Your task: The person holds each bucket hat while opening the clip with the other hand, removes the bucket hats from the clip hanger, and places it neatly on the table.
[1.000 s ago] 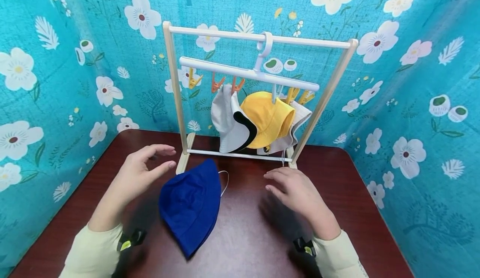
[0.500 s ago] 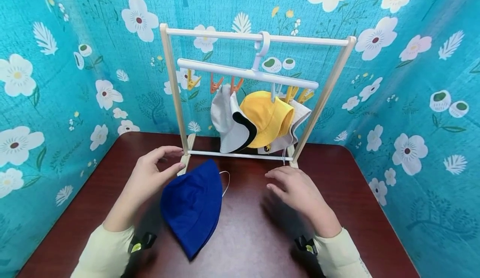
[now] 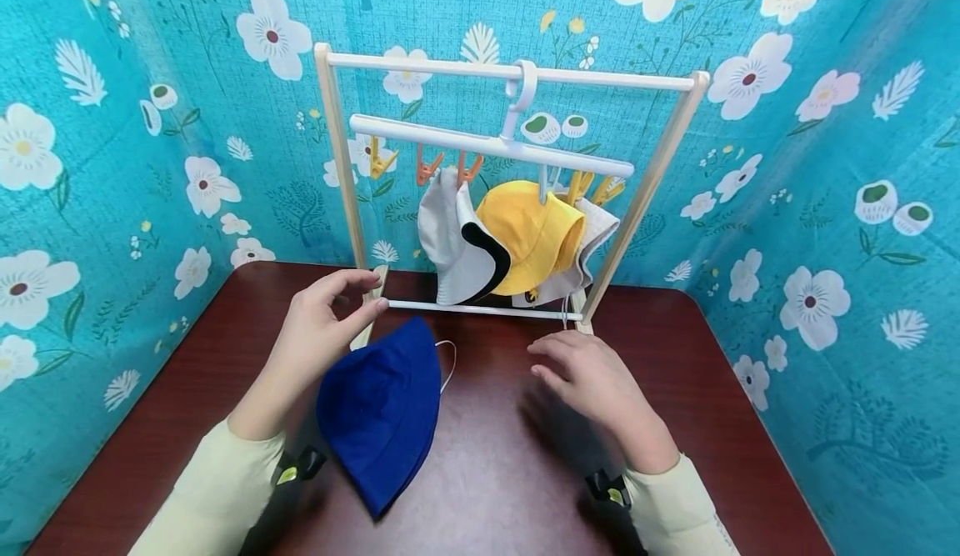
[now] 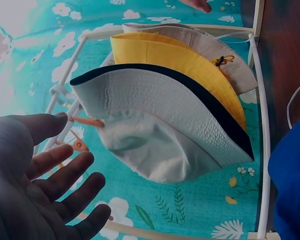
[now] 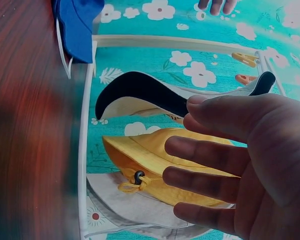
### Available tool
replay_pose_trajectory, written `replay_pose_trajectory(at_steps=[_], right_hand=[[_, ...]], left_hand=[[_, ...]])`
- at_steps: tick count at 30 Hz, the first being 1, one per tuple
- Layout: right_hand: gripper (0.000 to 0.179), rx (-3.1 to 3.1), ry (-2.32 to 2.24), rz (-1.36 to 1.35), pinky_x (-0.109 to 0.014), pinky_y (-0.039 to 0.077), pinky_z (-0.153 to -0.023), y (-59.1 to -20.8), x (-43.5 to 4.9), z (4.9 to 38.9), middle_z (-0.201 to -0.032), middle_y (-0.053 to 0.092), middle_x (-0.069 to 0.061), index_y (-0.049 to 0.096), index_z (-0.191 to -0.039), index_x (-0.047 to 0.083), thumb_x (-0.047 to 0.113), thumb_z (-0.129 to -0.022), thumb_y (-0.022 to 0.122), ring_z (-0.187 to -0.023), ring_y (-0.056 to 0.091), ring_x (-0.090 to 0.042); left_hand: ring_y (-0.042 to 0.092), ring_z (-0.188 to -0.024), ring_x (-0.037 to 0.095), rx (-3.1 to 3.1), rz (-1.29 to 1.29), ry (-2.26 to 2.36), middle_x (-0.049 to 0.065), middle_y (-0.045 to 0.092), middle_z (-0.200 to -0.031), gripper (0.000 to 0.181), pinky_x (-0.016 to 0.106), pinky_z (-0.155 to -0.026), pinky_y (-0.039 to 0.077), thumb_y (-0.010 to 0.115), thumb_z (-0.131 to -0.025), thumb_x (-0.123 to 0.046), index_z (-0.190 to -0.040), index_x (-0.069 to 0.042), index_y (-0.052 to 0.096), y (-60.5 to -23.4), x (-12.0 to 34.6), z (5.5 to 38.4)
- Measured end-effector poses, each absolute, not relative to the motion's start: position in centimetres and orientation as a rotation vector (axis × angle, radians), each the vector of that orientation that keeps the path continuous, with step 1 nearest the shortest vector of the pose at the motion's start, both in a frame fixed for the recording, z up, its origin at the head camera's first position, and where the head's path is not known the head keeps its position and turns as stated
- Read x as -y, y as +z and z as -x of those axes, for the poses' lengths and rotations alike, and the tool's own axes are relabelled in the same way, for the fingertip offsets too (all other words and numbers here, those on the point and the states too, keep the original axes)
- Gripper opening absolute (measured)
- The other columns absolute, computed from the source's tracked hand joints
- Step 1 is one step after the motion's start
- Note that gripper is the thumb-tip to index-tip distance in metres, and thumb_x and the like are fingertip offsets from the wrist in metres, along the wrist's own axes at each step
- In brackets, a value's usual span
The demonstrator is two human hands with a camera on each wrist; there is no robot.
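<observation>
A folded blue bucket hat (image 3: 382, 414) with a white elastic cord lies on the table. My left hand (image 3: 322, 323) hovers above its far left side, thumb and fingers spread apart and holding nothing. My right hand (image 3: 592, 377) is in the air right of the hat, fingers loosely bent with nothing in them. From a white hanger (image 3: 420, 132) hang a white bucket hat (image 4: 145, 135) with a black underside, a yellow hat (image 3: 525, 227) and a light grey hat (image 5: 130, 202). An orange clip (image 3: 468, 168) grips the white hat. The yellow hat has a yellow cord (image 5: 132, 186).
The hanger hooks over the top bar of a small wooden rack (image 3: 645, 202) at the table's back. A yellow clip (image 3: 380, 160) and an orange clip (image 3: 429, 164) hang at its left with no hat. Floral blue cloth (image 3: 750, 164) surrounds the dark red table (image 3: 510, 473).
My left hand has moved right and a little away from me, toward the rack's left post. My right hand has barely moved. The blue hat lies where it was.
</observation>
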State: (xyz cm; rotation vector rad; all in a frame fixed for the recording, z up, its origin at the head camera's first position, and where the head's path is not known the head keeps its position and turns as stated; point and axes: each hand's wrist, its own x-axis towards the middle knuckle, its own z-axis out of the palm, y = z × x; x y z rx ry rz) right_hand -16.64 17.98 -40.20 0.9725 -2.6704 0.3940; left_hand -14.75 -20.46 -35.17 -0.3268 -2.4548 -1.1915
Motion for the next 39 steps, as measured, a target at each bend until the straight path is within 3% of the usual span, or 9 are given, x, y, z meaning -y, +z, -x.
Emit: replay_pose_trajectory(at_steps=[4,10,16,25,39], right_hand=[[0.03,2.675,0.399,-0.967,-0.04,0.056,-0.093,-40.3,-18.0,16.8,-0.113,0.074,0.003,0.075,-0.118,0.019,0.029,-0.09,0.081,-0.108,0.068,-0.017],[0.031,2.668,0.406,-0.98,-0.041,0.056,-0.093,-40.3,-17.9,16.9,-0.113,0.074,0.003,0.075,-0.118,0.018,0.029,-0.09,0.08,-0.108,0.069,-0.017],[0.032,2.662,0.384,-0.979,-0.041,0.055,-0.094,-40.3,-18.0,17.1,-0.114,0.073,0.003,0.075,-0.119,0.018,0.03,-0.09,0.081,-0.108,0.068,-0.017],[0.032,2.681,0.399,-0.953,-0.041,0.056,-0.093,-40.4,-18.3,16.8,-0.114,0.074,0.002,0.075,-0.118,0.018,0.03,-0.089,0.081,-0.108,0.068,-0.018],[0.033,2.681,0.393,-0.945,-0.041,0.056,-0.094,-40.4,-18.3,16.7,-0.113,0.074,0.003,0.075,-0.118,0.019,0.03,-0.088,0.082,-0.108,0.068,-0.018]], left_hand=[[0.064,-0.093,0.015,2.45,0.336,-1.184,-0.002,0.072,-0.118,0.038,0.019,-0.073,0.052,0.076,-0.094,-0.037,-0.129,-0.024,0.07,-34.9,20.1,15.1],[0.059,-0.088,0.013,2.463,0.328,-1.128,-0.006,0.071,-0.11,0.035,0.025,-0.07,0.051,0.075,-0.094,-0.038,-0.126,-0.024,0.071,-34.3,19.6,15.5],[0.061,-0.092,0.012,2.454,0.357,-1.095,-0.003,0.072,-0.116,0.038,0.028,-0.069,0.051,0.076,-0.094,-0.038,-0.127,-0.021,0.071,-33.3,18.6,16.1],[0.063,-0.113,0.017,2.432,0.371,-1.151,-0.001,0.07,-0.121,0.039,0.046,-0.094,0.051,0.076,-0.093,-0.042,-0.125,-0.02,0.072,-32.0,17.1,17.1],[0.063,-0.11,0.017,2.364,0.378,-1.163,0.0,0.072,-0.119,0.04,0.045,-0.09,0.052,0.076,-0.092,-0.042,-0.124,-0.019,0.071,-29.9,15.2,18.5]])
